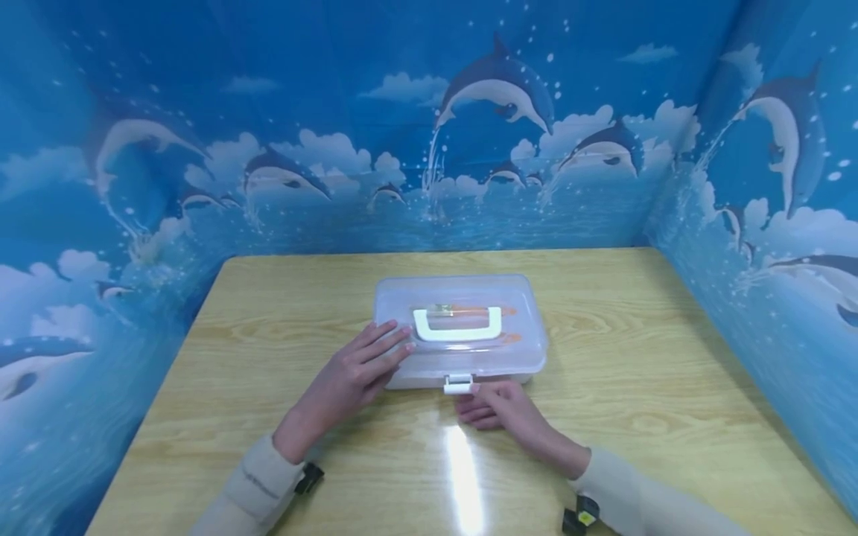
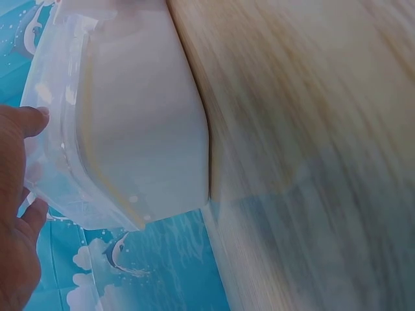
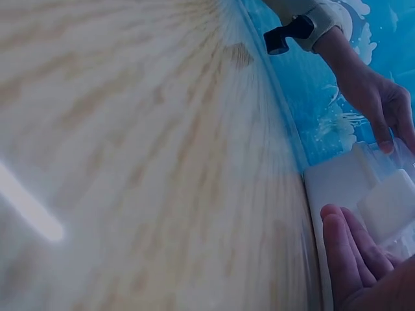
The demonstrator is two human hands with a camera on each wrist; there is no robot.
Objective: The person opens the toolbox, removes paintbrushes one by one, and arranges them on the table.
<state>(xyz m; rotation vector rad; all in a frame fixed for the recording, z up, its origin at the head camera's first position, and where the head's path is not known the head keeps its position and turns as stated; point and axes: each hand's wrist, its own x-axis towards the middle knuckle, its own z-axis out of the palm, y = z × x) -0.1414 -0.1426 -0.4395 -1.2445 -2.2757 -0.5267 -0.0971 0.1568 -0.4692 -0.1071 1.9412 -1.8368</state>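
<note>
A clear-lidded plastic box (image 1: 462, 361) with a white base lies on the table, its lid down. On the lid is a white carry handle (image 1: 459, 333), and a white latch (image 1: 459, 384) sits at the front edge. My left hand (image 1: 358, 368) rests on the left part of the lid with its fingers stretched out. At the latch's right end, my right hand (image 1: 503, 409) grips with thumb and fingers, the other fingers bent below it. The right wrist view shows the fingers (image 3: 347, 243) close beside the latch (image 3: 388, 204), along the box's front.
Orange-handled items (image 1: 511, 338) show through the lid inside the box. The wood-grain table (image 1: 281, 320) spreads around it, with a light reflection in front. Blue dolphin-print curtains (image 1: 375, 112) stand behind and at both sides.
</note>
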